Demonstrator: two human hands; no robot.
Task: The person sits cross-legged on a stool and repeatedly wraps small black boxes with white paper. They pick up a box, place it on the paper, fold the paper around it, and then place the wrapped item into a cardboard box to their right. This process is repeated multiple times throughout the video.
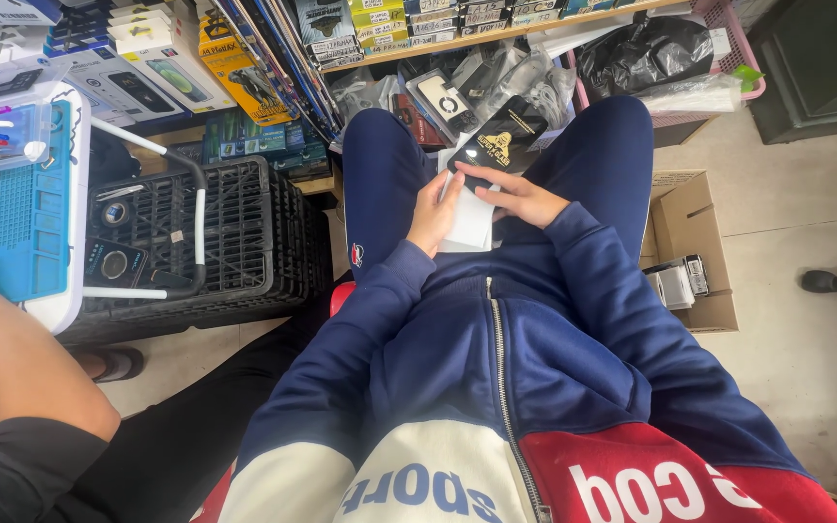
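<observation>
Setting: shop floor (787, 194), stocked shelves (457, 39)
Left hand (435, 211): grasping white packet's (470, 223) left edge
Right hand (520, 197): fingers flat on packet, black card (494, 147) above
Nearby: black crate (234, 232), cardboard box (695, 252)

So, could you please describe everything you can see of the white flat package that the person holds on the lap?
The white flat package is a thin rectangular piece, like card or paper, plain and smooth on the side that shows. It lies between the knees, over the dark blue trousers. The left hand grips its left edge, and the right hand lies across its upper part. A black packet with a gold emblem sits just beyond its far end; whether they touch is unclear.
</observation>
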